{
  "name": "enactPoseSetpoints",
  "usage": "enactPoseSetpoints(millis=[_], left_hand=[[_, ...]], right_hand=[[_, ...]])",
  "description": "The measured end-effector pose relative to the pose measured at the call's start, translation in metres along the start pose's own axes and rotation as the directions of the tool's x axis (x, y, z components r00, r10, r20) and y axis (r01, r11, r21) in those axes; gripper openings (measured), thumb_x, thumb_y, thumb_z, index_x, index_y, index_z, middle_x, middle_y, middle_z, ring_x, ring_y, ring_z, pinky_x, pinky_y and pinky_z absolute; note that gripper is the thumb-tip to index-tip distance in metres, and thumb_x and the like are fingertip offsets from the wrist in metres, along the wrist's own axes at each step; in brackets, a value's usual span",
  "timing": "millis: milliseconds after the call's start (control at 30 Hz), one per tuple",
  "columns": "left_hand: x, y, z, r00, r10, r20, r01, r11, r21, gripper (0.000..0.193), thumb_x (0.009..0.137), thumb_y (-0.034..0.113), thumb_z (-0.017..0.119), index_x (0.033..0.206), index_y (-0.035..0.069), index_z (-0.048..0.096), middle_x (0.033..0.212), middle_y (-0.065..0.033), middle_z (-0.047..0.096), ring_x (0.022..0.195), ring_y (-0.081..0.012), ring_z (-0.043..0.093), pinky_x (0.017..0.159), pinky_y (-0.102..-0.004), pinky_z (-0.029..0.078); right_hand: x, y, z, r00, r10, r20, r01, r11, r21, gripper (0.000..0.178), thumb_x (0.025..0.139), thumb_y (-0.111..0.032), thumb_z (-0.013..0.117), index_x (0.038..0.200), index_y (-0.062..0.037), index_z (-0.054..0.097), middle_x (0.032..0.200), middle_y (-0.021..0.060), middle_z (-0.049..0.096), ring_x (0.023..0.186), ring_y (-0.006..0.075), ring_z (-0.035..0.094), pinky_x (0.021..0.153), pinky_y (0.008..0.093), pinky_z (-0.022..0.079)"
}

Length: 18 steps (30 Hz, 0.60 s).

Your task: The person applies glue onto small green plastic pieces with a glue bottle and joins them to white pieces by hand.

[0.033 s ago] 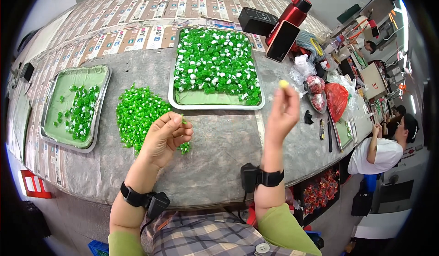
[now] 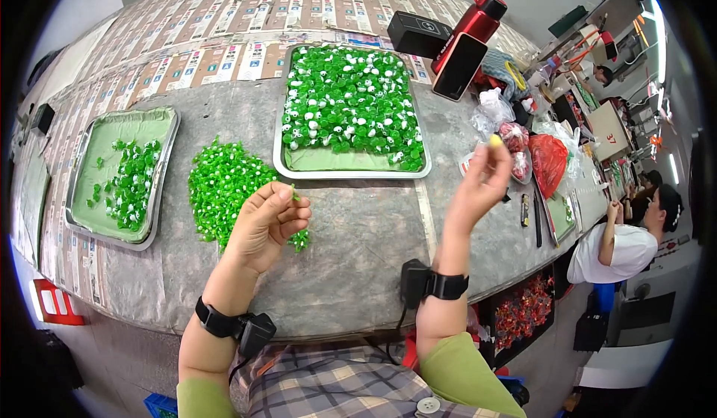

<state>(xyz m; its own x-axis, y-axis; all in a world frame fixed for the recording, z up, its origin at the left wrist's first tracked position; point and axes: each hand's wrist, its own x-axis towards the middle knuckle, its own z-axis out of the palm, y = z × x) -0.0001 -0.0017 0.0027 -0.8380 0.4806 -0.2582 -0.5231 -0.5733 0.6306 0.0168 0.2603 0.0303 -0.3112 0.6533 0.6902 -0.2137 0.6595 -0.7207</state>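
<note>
My left hand [image 2: 267, 216] is closed in a pinch on a small green plastic piece [image 2: 294, 194], above the table's near middle. Beside it lies a loose heap of small green and white plastic pieces [image 2: 224, 186]. Raised to the right, my right hand [image 2: 482, 186] has its fingers partly apart, with a yellow cover-like tip [image 2: 495, 141] on one finger. No piece shows in it. It is nearest the clear plastic bags with red contents [image 2: 514, 137]. A large metal tray [image 2: 351, 174] holds many green and white round pieces; a smaller tray [image 2: 84, 165] at left holds fewer.
Behind the right hand stand a red bottle [image 2: 478, 22], a phone [image 2: 459, 67] and a black box [image 2: 418, 34]. A red plastic bag [image 2: 549, 165], a marker-like stick [image 2: 525, 210] and a dark rod [image 2: 538, 216] lie at right. Another person [image 2: 616, 246] sits farther right.
My right hand has moved to the right, toward the plastic bags, its fingers a little more spread. My left hand keeps its pinch in nearly the same place.
</note>
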Motion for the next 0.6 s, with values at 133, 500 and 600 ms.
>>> enactPoseSetpoints(millis=[133, 500, 600], left_hand=[[0.005, -0.003, -0.002, 0.999, 0.039, 0.004, -0.038, 0.998, -0.057, 0.009, 0.08, 0.015, 0.053, 0.081, 0.007, 0.051, 0.078, -0.0076, 0.058, 0.069, -0.0119, 0.058, 0.06, -0.0212, 0.051], [-0.001, -0.004, 0.004, 0.999, -0.037, 0.034, 0.033, 0.994, 0.106, 0.018, 0.079, 0.009, 0.053, 0.095, 0.0, 0.054, 0.083, -0.0084, 0.059, 0.073, -0.0127, 0.059, 0.066, -0.0229, 0.05], [-0.001, -0.003, 0.006, 0.995, -0.081, 0.062, 0.072, 0.987, 0.142, 0.024, 0.078, 0.007, 0.054, 0.101, -0.001, 0.052, 0.085, -0.0085, 0.059, 0.076, -0.0129, 0.059, 0.068, -0.0232, 0.05]], right_hand=[[0.028, 0.084, -0.04, 0.99, 0.065, -0.122, -0.09, 0.973, -0.213, 0.044, 0.072, -0.02, 0.062, 0.105, 0.002, 0.043, 0.095, 0.0092, 0.05, 0.084, 0.0194, 0.046, 0.075, 0.0311, 0.036], [0.008, 0.061, -0.01, 0.909, 0.267, 0.321, -0.263, 0.963, -0.057, 0.033, 0.074, -0.021, 0.061, 0.095, 0.0001, 0.049, 0.083, 0.0095, 0.056, 0.079, 0.0166, 0.053, 0.069, 0.0254, 0.04], [-0.004, -0.003, 0.004, 0.873, 0.22, 0.434, -0.358, 0.895, 0.267, 0.033, 0.074, -0.023, 0.062, 0.094, 0.0, 0.048, 0.086, 0.0055, 0.053, 0.079, 0.0119, 0.051, 0.068, 0.0217, 0.039]])
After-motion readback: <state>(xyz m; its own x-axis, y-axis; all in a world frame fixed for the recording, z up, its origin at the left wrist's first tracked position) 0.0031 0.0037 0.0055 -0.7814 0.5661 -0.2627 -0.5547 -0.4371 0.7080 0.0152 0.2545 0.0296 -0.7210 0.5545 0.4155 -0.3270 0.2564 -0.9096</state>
